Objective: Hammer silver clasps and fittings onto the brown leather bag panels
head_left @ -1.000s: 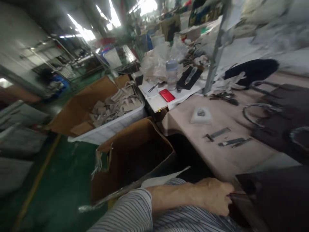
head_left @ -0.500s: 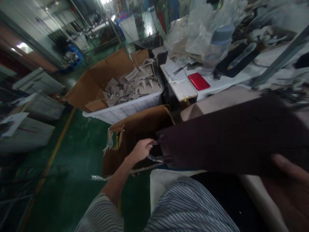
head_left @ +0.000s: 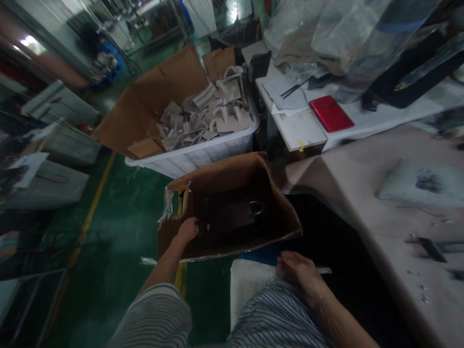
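A dark handbag with a metal ring handle lies inside an open cardboard box on the green floor. My left hand reaches into that box at its near left edge and touches the bag's left end; its fingers are curled, and whether they grip the bag is hidden. My right hand rests on my striped trouser leg near a white cushion, fingers loosely together, with nothing seen in it.
A white crate of grey cut pieces stands behind the box, with a brown carton beside it. At right a beige-covered table carries small tools; a red phone lies on a white bench with plastic bags.
The dark bag has gone from the air over the table edge down into the cardboard box. My left hand followed it in; my right hand let go and dropped to my lap.
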Motion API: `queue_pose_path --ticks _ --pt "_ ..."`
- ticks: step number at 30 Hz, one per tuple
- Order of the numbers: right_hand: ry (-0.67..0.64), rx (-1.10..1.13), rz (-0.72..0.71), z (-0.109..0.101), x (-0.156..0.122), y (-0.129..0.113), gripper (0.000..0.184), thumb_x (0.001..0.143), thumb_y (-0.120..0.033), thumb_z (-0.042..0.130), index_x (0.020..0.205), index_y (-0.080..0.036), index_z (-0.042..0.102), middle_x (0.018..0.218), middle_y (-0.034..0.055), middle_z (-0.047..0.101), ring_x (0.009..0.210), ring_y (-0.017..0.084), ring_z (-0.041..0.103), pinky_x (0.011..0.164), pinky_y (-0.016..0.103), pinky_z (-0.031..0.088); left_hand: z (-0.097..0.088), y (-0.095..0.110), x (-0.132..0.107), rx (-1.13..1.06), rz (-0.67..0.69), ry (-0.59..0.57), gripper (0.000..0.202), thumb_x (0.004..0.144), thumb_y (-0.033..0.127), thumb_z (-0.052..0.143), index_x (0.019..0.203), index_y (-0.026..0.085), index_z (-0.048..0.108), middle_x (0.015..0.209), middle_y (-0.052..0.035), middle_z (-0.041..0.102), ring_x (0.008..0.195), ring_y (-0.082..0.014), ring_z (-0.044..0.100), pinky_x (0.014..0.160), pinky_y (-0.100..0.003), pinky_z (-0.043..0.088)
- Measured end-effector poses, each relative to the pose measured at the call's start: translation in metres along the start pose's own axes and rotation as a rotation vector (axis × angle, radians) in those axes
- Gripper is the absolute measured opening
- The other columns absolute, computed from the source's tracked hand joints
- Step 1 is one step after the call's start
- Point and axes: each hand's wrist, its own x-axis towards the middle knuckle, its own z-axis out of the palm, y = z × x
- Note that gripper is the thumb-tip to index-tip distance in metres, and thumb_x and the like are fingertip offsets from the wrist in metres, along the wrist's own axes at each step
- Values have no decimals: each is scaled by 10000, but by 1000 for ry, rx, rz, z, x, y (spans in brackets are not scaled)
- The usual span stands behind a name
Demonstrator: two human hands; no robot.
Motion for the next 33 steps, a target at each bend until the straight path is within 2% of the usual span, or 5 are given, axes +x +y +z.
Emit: queue_pose_path --ticks 6,13,17,23,33 --pt "90 162 155 -75 -31 -13 573 599 -599 803 972 -172 718 991 151 761 943 323 735 824 420 625 41 78 -3 -97 197 -98 233 960 261 652 1152 129 664 1145 -110 693 1032 -225 680 945 -419 563" --pt "351 71 4 -139 -83 -3 648 629 -702 756 1027 -194 711 1010 141 763 948 341 736 879 437 624 48 194 -41 -226 543 30 316 985 351 633 1249 178 625 1272 -106 636 1102 -234 652 944 -439 576" --pt "630 -105 -186 -161 -123 25 481 795 -660 633 986 -227 719 922 83 769 890 295 738 837 381 616 45 263 -89 -344 888 141 220 982 180 521 1103 176 706 1097 -111 731 1010 -237 713 939 -389 590" --pt "1128 -594 -556 -198 -157 66 263 988 -349 451 975 -241 691 927 60 739 828 216 716 721 314 575 53 360 -151 -620 1421 322 244 980 302 522 1018 213 745 1006 -64 786 883 -211 765 794 -274 634" --pt "1631 -956 -386 -259 -205 149 230 959 -226 496 1144 -216 632 1184 93 662 1048 258 621 883 407 479 89 574 -268 -107 1723 82 308 918 141 491 1156 164 685 1195 -123 715 1121 -238 688 977 -348 558"
